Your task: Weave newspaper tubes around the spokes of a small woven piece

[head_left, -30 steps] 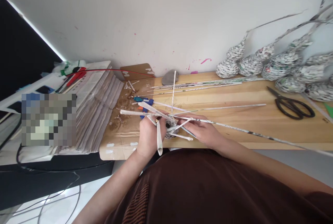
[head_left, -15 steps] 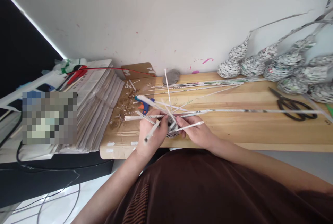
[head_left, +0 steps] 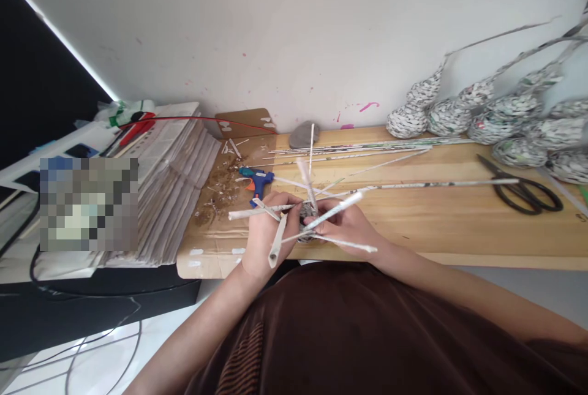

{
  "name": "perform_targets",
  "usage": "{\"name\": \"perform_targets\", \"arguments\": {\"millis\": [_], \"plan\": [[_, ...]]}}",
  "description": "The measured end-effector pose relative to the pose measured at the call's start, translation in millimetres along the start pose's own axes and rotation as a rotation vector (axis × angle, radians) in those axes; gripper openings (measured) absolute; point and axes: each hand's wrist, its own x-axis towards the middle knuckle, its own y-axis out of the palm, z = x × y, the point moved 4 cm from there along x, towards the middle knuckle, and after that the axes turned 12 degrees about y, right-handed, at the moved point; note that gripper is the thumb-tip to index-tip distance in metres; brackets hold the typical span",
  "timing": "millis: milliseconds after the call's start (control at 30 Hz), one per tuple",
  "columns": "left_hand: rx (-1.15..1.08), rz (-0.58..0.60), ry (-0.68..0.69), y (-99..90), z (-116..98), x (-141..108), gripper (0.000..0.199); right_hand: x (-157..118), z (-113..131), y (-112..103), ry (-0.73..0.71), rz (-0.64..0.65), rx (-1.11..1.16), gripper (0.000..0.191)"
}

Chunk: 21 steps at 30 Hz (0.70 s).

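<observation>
Two hands close around a woven paper piece (head_left: 305, 236) near a glue gun (head_left: 261, 180)

The little piece sits between the hands, nearer the person than the blue glue gun and to its right, with rolled paper tubes (head_left: 340, 209) spreading from it in several directions. The left hand (head_left: 272, 227) grips its near-left side, thumb along the rim and fingers curled. The right hand (head_left: 345, 225) has its fingers bent around the opposite side; whether they also pinch a tube is hidden.

A long tube (head_left: 422, 184) runs from behind that hand, well to the right of the glue gun, its tip overlapping black scissors (head_left: 529, 198). Beyond the glue gun and to its right lie thin paper rods (head_left: 358, 150) and a grey stone (head_left: 303, 135). Brown cardboard (head_left: 212, 245) with paper scraps lies beneath it and to its left; farther left rises a stack of newspapers (head_left: 172, 190). Far to its right, against the wall, woven gourd-like shapes (head_left: 408, 118) stand together on the wooden table (head_left: 441, 229).
</observation>
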Motion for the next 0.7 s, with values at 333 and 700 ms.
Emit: {"name": "perform_targets", "arguments": {"millis": [333, 700], "plan": [[-0.003, -0.024, 0.086, -0.3, -10.3, 2.8, 0.013, -1.6, -3.6, 3.4, -0.072, -0.124, 0.151, 0.022], [0.033, -0.026, 0.107, -0.3, -9.8, 0.8, 0.012, -0.4, 0.3, 11.3, -0.043, -0.194, 0.242, 0.035]]}}
